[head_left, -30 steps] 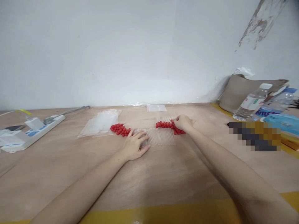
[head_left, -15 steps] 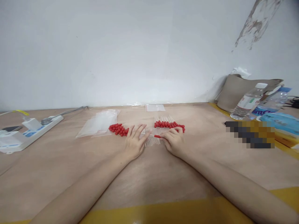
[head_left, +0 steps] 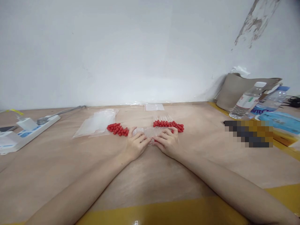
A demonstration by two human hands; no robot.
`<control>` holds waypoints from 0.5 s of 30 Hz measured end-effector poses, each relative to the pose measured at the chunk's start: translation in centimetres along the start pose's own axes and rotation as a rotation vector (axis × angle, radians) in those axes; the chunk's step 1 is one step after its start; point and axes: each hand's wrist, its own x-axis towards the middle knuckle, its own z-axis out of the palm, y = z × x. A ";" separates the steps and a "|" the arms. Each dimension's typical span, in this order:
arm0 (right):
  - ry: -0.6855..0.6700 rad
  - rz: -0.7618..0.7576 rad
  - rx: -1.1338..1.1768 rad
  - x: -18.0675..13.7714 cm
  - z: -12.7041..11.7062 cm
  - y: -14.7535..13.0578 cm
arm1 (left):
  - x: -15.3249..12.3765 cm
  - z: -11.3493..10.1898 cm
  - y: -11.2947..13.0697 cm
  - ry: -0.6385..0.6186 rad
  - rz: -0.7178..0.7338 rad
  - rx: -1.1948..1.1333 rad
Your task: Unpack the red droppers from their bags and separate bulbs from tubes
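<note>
My left hand (head_left: 136,146) and my right hand (head_left: 168,142) meet at the near edge of a row of thin clear tubes (head_left: 146,132). The left fingers pinch what seems to be one tube, mostly covered by the hand. Between my right thumb and fingers a bit of a red rubber bulb (head_left: 155,140) shows. Left of the left hand lies a heap of loose red bulbs (head_left: 117,128). Behind the right hand is a row of droppers (head_left: 164,123), clear tubes with red bulbs on their near ends.
Clear plastic bags (head_left: 96,122) lie at the left, and one more bag (head_left: 154,107) sits by the wall. A power strip (head_left: 35,132) is far left. At the right stand a water bottle (head_left: 248,101), a grey-brown bag (head_left: 231,90) and a blue packet (head_left: 278,122).
My hands have drawn together. The tube and red bulb, in plain sight before, are now mostly covered by my fingers. The view has shifted slightly.
</note>
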 end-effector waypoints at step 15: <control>0.211 -0.165 -0.155 0.0 -0.9 -0.2 | -0.3 -0.4 0.2 -0.039 -0.045 -0.114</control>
